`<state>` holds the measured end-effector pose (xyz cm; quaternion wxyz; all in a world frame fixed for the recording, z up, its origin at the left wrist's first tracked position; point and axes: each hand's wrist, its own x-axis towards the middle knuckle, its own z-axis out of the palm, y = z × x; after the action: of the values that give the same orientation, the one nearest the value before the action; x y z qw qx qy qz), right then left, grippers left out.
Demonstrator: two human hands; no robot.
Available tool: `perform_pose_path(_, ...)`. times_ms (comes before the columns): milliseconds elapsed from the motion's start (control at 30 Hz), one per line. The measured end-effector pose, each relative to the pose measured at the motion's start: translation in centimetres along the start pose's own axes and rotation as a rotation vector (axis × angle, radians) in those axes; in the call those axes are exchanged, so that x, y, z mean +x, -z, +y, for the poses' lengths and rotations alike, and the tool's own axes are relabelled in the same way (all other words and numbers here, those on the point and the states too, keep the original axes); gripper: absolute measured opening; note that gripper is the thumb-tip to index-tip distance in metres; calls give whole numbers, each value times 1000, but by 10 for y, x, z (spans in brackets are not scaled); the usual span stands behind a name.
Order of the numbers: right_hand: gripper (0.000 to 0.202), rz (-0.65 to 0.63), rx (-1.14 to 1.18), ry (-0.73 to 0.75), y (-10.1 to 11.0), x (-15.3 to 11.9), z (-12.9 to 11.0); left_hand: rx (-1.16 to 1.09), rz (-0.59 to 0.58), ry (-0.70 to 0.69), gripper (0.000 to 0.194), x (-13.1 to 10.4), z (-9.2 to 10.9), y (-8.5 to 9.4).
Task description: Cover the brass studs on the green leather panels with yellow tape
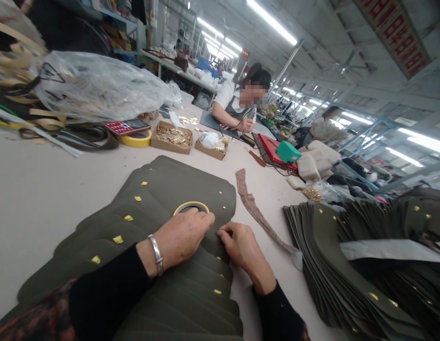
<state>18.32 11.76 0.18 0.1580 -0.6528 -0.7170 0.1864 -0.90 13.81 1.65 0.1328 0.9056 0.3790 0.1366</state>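
Note:
Overlapping dark olive panels (184,177) lie fanned out on the table in front of me, with small yellow tape pieces (117,239) along their left side. My left hand (184,234) is closed on a roll of yellow tape (191,204) above the panels, a silver bangle on its wrist. Just right of it, my right hand (237,239) pinches with thumb and forefinger at the panels' right edge; whatever is between the fingertips is too small to make out. Two small gold-coloured studs (224,207) show near the top panel's right edge.
A cardboard box of gold metal parts (172,137) and a smaller box (211,144) stand beyond the panels. A brown strip (253,208) lies right, before stacked olive panels (326,255). Plastic bags (102,87) fill the back left. A co-worker (237,102) sits across the table.

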Motion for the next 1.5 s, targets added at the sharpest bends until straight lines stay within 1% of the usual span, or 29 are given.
perform_pose_path(67, 17, -62, 38, 0, 5, -2, 1, -16, 24, -17, 18, 0, -1, 2)
perform_pose_path(167, 24, -296, 166, 40, 11, -7, 6, -66, 79, -70, 18, 1, -4, 1)
perform_pose_path(200, 26, -333, 232, 47, 13, -9, 8, -83, 94, -84, 18, 1, -4, 0)
perform_pose_path(233, 26, -312, 304, 48, 13, -10, 9, -97, 110, -94, 19, 1, -4, -1)
perform_pose_path(267, 25, -242, 376, 52, 14, -11, 9, -109, 126, -99, 19, 0, -4, -1)
perform_pose_path(333, 19, -27, 495, 86, 13, -13, 8, -136, 163, -101, 19, 0, -3, -2)
perform_pose_path(367, 18, 74, 524, 128, 12, -14, 6, -153, 184, -107, 20, -1, -2, -2)
perform_pose_path(433, 17, 195, 522, 260, 11, -16, 0, -180, 219, -125, 27, -2, -1, -3)
perform_pose_path(533, 18, 288, 455, 440, 9, -17, -8, -183, 227, -121, 49, -3, 0, -7)
perform_pose_path(600, 17, 335, 412, 508, 8, -17, -11, -166, 216, -112, 53, -4, 1, -9)
perform_pose_path(767, 16, 405, 268, 610, 4, -14, -10, -128, 186, -109, 44, -4, 5, -12)
perform_pose_path(933, 16, 513, 109, 621, -2, -13, -6, -155, 131, -39, 13, -4, 9, -11)
perform_pose_path(1033, 15, 528, 96, 578, -3, -14, -9, -134, 149, -11, 11, -3, 11, -11)
perform_pose_path(1100, 14, 511, 170, 479, -3, -15, -14, -105, 179, 0, 13, -2, 11, -11)
perform_pose_path(1167, 12, 452, 329, 312, -2, -16, -19, -78, 222, -2, 15, -2, 12, -11)
perform_pose_path(1233, 10, 356, 536, 119, -2, -14, -21, -71, 283, -25, 18, -2, 14, -11)
perform_pose_path(1300, 12, 277, 720, -50, -2, -9, -17, -77, 337, -50, 19, -4, 16, -12)
perform_pose_path(1333, 14, 249, 788, -117, -1, -5, -12, -74, 345, -55, 19, -4, 17, -12)
perform_pose_path(1367, 17, 223, 834, -170, -1, -2, -6, -58, 334, -49, 18, -5, 18, -12)
perform_pose_path(1400, 20, 193, 862, -207, -1, 0, 1, -30, 299, -37, 17, -5, 18, -12)
perform_pose_path(1500, 28, 106, 852, -248, -1, 4, 17, 80, 117, 17, 14, -4, 20, -11)
